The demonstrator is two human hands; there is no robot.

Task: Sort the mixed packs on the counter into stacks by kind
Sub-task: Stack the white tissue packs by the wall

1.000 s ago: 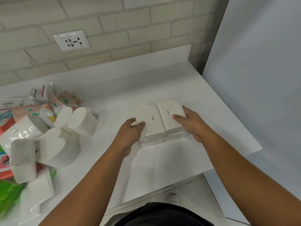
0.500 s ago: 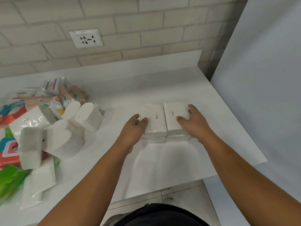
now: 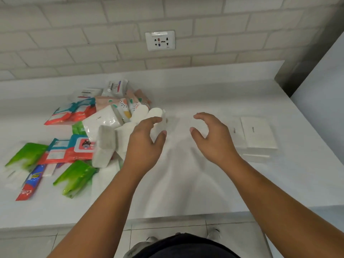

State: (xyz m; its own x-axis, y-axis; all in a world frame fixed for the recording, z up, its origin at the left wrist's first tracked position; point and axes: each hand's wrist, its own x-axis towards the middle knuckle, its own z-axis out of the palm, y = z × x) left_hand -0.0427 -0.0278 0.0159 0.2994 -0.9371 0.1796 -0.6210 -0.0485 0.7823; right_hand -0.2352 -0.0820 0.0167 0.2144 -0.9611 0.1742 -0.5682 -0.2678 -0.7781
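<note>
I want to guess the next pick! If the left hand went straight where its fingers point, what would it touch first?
Probably the white tissue pack lying just beyond the fingertips of the left hand; depth is unclear.

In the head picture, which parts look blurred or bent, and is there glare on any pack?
Head view: the green packs at the left edge are smeared by motion blur; the joints of the brick wall bow from the wide-angle lens; the clear-wrapped white pack shows glare; the print on the white stacks is too soft to read.
</note>
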